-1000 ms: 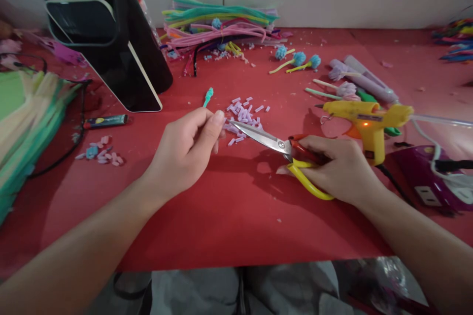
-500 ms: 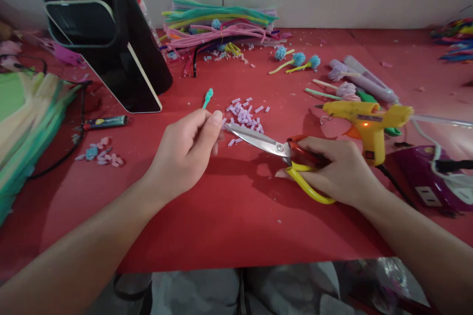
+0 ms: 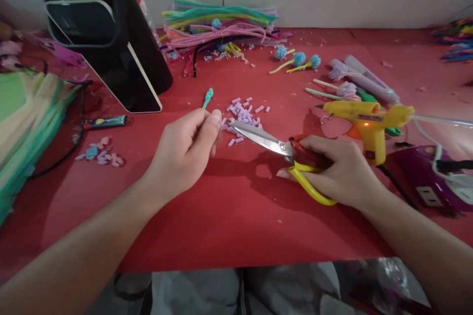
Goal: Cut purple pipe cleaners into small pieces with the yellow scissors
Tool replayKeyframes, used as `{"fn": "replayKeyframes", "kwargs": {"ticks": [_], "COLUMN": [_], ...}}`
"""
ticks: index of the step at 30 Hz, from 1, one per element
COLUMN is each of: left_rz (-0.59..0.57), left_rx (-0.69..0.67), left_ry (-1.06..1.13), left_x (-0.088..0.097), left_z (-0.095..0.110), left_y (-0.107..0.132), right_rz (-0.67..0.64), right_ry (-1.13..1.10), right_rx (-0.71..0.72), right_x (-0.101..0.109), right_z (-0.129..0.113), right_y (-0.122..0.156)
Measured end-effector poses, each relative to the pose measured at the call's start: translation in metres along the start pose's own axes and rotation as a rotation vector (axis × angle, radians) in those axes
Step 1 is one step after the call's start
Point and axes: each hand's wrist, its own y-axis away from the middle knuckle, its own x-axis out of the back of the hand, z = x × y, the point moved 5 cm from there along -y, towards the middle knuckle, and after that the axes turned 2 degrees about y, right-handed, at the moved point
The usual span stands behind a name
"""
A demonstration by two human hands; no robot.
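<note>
My right hand (image 3: 336,170) is wrapped round the handles of a pair of scissors (image 3: 260,139) with one red and one yellow loop. Their blades look almost together and point left, over a heap of short lilac pipe cleaner snippets (image 3: 244,114). My left hand (image 3: 190,145) is closed in a pinch just left of the blade tips. What it pinches is mostly hidden by the thumb and fingers. Just beyond those fingers shows a teal pipe cleaner stem (image 3: 208,97) with a wound tip; I cannot tell whether the hand touches it.
A yellow glue gun (image 3: 369,118) with a lit light lies right, near a purple power socket block (image 3: 430,177). Blue pompom stems (image 3: 297,59) and bundled pipe cleaners (image 3: 221,22) lie behind. At left are a black holder (image 3: 144,54), a phone (image 3: 121,78) and a lighter (image 3: 106,122).
The scissors in my right hand have shifted slightly right, so their tips are a little farther from my left fingers. My left hand has hardly moved.
</note>
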Motion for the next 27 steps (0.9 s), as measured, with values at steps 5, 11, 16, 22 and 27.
{"fn": "replayKeyframes", "kwargs": {"ticks": [5,11,16,22,27], "left_rz": [-0.003,-0.02,-0.041,-0.029,-0.026], "left_rx": [0.009,0.031,0.045,0.015,0.006], "left_ry": [0.008,0.049,0.068,0.04,0.023], "left_x": [0.0002,-0.0016,-0.0027,-0.0018,-0.0013], "left_z": [0.0014,0.0007,0.0004,-0.0001,-0.001], "left_y": [0.0002,0.0001,-0.0001,-0.0008,-0.0008], "right_rz": [-0.01,-0.018,-0.022,0.002,-0.019], "right_ry": [-0.001,0.02,0.035,-0.002,-0.018], "right_rx": [-0.006,-0.023,-0.027,-0.026,-0.024], "right_x": [-0.0011,-0.0019,-0.0034,-0.0007,-0.0013], "right_z": [-0.001,-0.0006,-0.0005,-0.0004,-0.0006], "right_y": [-0.0017,-0.0023,-0.0033,-0.002,-0.0007]}}
